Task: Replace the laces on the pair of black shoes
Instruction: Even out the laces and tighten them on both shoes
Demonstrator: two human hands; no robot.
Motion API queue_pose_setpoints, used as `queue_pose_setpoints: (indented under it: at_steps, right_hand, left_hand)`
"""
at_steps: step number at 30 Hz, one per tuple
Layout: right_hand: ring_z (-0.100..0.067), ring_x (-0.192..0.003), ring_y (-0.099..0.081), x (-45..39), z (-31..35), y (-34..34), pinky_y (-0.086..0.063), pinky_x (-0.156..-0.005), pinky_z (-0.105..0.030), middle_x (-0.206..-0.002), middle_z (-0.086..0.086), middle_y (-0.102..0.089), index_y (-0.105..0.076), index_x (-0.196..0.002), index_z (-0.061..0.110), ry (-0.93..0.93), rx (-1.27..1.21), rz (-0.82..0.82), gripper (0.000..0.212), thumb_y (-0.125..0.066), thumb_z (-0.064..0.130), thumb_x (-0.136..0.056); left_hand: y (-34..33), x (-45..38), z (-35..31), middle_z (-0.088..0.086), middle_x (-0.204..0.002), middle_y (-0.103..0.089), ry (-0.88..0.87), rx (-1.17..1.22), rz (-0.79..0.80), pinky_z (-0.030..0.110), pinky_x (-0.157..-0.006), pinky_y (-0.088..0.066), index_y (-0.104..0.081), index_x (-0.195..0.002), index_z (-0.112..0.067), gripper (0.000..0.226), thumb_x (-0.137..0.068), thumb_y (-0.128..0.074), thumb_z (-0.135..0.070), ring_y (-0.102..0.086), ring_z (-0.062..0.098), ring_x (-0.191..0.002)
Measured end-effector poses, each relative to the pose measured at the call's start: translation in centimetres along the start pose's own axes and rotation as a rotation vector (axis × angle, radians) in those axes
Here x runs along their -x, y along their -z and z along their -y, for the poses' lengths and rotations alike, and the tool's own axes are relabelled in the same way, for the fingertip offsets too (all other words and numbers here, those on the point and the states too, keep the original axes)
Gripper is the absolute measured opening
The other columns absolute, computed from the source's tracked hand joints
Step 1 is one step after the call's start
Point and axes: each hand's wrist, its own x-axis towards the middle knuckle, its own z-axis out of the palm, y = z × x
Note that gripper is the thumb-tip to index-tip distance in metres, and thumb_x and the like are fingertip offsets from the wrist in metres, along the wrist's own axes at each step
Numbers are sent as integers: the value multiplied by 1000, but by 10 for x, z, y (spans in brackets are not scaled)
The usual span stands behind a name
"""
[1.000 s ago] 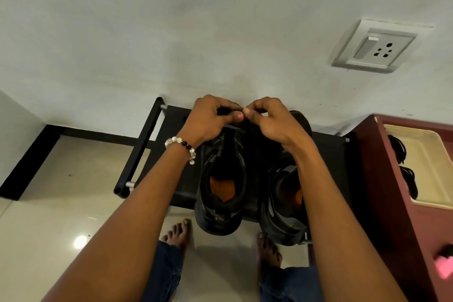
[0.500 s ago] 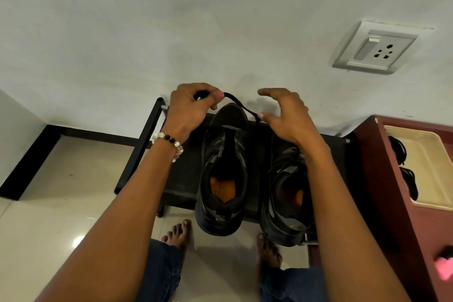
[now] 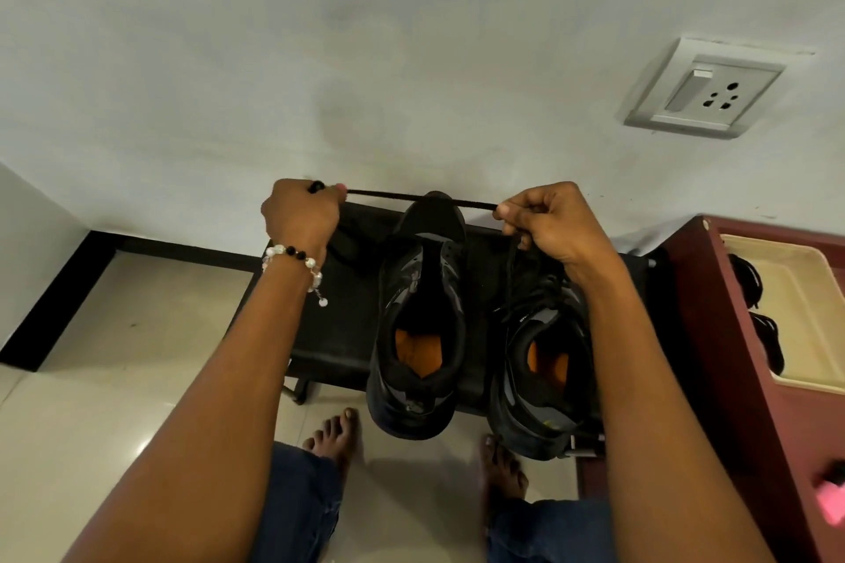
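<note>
Lace (image 3: pixel 420 198) is stretched taut between our two hands, its long axis running from 9 o'clock to 3 o'clock above the toe of the left-hand shoe (image 3: pixel 418 325). We hold one end in the left hand (image 3: pixel 299 215), whose fingers are clenched around it with the thumb pressing it at the 3 o'clock side of the fist. We hold the other end in the right hand (image 3: pixel 553 219), fingers curled, pinching it between thumb and forefinger at the 9 o'clock edge of that hand. A further length of lace hangs from under the right hand toward the right-hand shoe (image 3: pixel 544 361); we cannot tell whether it is the same lace.

Both shoes stand side by side on a low black rack (image 3: pixel 347 325), toes at 12 o'clock toward the wall, heels at 6 o'clock toward us. The left-hand shoe shows bare eyelets; the right-hand shoe is still laced.

Both forearms reach forward, roughly parallel, wrists level, knuckles up. The hands lie about equally far from the left-hand shoe's toe, which sits just below the mid-span of the lace. We judge that the lace is free of the shoe, so the next step depends on where it is set aside.
</note>
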Motion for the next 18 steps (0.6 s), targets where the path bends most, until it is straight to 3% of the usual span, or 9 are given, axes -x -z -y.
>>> queue_pose_setpoints:
  at_steps: [2,4,6,8,12,16,18]
  right_hand:
    - [2,-48,-53,-1,3,-6,-44,-55,-23,-64,2,-66,-74,-83,11,3,15,-28,13,-68,20,-91]
    - [3,-50,-54,1,10,-15,-41,-54,-19,-63,3,-66,-75,-85,11,14,15,-4,16,-69,25,-90]
    - [3,-45,-52,4,18,-26,-38,-52,-17,-63,2,-65,-74,-83,12,17,3,48,17,-69,27,-90]
    - [2,-40,-48,7,23,-32,-37,-50,-18,-63,-1,-65,-73,-80,12,16,-7,87,18,-69,27,-90]
    - [-5,-45,-44,9,20,-23,-38,-49,-19,-62,-2,-64,-74,-80,9,-31,-28,95,21,-72,28,-87]
    - [-7,-49,-47,7,10,-5,-41,-50,-18,-61,-1,-63,-74,-83,8,-76,-57,89,16,-70,22,-89]
    - [-7,-50,-49,5,5,-1,-41,-50,-18,-63,-2,-64,-73,-82,8,-100,-70,72,15,-69,20,-90]
  left_hand:
    - [-5,10,-3,5,-99,-72,-182,-212,68,26,-78,-48,-75,-98,-13,21,-84,-72,-27,-65,21,-90]
    - [-12,19,-13,-2,-120,-67,-397,-216,259,18,-94,-39,-70,-116,-23,33,-84,-73,-29,-59,13,-114]
    - [-20,31,-24,-7,-125,-65,-489,-86,523,12,-100,-34,-66,-123,-26,40,-84,-74,-28,-54,4,-120]
    - [-28,40,-28,-7,-113,-71,-506,-8,675,15,-99,-41,-71,-116,-22,31,-84,-73,-24,-61,0,-111]
    - [-26,33,-24,-6,-79,-74,-461,-48,550,20,-83,-51,-77,-85,-19,3,-83,-74,-18,-68,5,-80]
    - [-10,17,-17,2,-82,-73,-313,-63,243,20,-73,-52,-76,-84,-12,8,-86,-71,-17,-66,12,-77]
    - [-6,7,-9,8,-82,-73,-231,-92,116,30,-75,-55,-75,-80,-6,12,-86,-70,-16,-68,20,-79]
